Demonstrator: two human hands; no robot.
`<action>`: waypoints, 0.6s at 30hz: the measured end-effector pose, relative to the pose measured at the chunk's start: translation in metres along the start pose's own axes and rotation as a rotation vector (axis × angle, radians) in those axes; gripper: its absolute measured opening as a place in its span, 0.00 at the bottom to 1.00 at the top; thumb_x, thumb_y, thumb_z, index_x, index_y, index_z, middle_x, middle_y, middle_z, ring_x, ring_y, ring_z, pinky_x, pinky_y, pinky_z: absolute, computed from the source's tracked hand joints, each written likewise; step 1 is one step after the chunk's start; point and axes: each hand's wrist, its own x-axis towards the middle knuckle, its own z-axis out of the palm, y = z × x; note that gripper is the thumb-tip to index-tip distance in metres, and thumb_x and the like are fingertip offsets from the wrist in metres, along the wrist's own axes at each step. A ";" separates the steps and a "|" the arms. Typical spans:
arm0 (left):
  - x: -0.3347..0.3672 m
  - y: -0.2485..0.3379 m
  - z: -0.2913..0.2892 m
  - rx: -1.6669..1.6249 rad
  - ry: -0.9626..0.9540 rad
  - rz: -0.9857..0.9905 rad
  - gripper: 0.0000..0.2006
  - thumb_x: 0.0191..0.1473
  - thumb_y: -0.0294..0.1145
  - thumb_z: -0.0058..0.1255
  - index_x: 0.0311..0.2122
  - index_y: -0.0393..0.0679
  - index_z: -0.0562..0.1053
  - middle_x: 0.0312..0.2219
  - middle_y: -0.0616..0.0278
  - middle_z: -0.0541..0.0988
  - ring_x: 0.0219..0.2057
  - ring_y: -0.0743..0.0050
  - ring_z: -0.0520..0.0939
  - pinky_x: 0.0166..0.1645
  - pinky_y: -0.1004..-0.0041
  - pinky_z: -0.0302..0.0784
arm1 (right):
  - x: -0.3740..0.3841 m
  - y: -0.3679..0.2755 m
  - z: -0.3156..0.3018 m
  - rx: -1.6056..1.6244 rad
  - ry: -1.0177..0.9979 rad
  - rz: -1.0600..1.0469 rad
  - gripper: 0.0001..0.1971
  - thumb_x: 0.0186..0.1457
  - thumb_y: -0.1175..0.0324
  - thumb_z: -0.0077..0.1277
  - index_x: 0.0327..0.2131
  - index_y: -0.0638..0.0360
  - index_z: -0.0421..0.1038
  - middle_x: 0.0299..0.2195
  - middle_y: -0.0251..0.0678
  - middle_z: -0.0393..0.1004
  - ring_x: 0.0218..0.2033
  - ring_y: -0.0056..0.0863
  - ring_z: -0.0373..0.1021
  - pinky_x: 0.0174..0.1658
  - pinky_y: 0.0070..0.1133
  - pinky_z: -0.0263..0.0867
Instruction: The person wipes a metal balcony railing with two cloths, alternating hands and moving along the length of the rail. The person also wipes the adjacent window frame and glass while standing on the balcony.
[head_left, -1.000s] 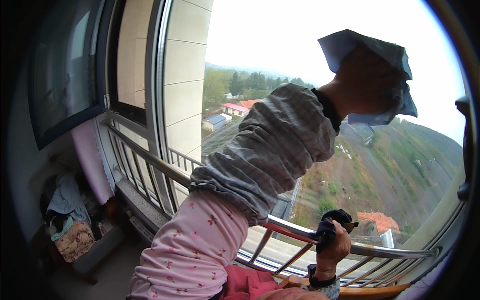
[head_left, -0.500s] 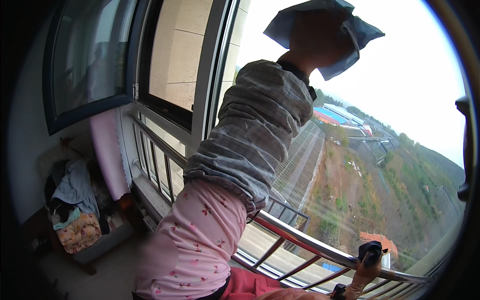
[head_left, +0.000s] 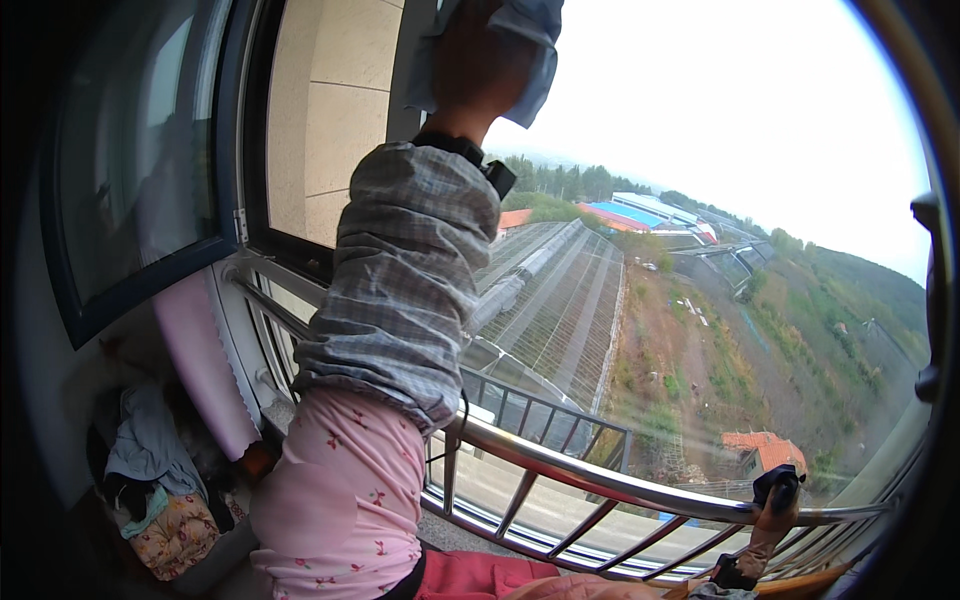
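My left hand (head_left: 478, 70) is raised high at the top, on a grey-blue cloth (head_left: 538, 45) that sticks out around it. The cloth lies against the window pane (head_left: 700, 110) beside the upright window frame (head_left: 407, 75); part of it is cut off by the upper edge. A grey checked oversleeve (head_left: 400, 270) covers that forearm above a pink flowered sleeve. At the lower right, my right hand (head_left: 766, 535) is closed round the metal railing (head_left: 590, 480). A small black device (head_left: 778, 486) sits on that hand, hiding some fingers.
An open dark-framed window sash (head_left: 225, 250) stands at the left, with a pink curtain (head_left: 200, 350) below it. Clothes and a patterned cushion (head_left: 175, 530) are piled at the lower left. Outside lie a large greenhouse roof (head_left: 560, 290) and a slope.
My left hand has moved left with the cloth, from the middle of the pane to the upright frame. The right hand stays on the railing while the whole view has shifted.
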 end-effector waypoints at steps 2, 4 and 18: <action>-0.002 0.012 -0.012 -0.066 -0.036 -0.032 0.17 0.64 0.41 0.47 0.54 0.44 0.70 0.35 0.66 0.77 0.35 0.72 0.77 0.40 0.70 0.74 | -0.001 -0.007 0.001 -0.075 0.021 -0.031 0.28 0.57 0.57 0.58 0.55 0.65 0.69 0.44 0.57 0.77 0.45 0.58 0.72 0.50 0.42 0.66; -0.001 0.017 -0.021 -0.136 -0.072 -0.067 0.15 0.63 0.42 0.49 0.49 0.46 0.73 0.34 0.65 0.77 0.35 0.67 0.78 0.39 0.66 0.74 | -0.003 -0.016 0.001 -0.060 -0.011 -0.011 0.29 0.56 0.56 0.58 0.56 0.65 0.68 0.44 0.57 0.77 0.44 0.59 0.72 0.50 0.43 0.65; 0.133 -0.191 0.027 -2.964 -0.245 -1.092 0.15 0.54 0.43 0.54 0.43 0.46 0.75 0.36 0.54 0.78 0.36 0.51 0.79 0.39 0.55 0.74 | 0.002 -0.093 -0.030 0.054 -0.017 -0.242 0.20 0.41 0.70 0.60 0.42 0.51 0.72 0.34 0.39 0.77 0.38 0.48 0.74 0.44 0.38 0.65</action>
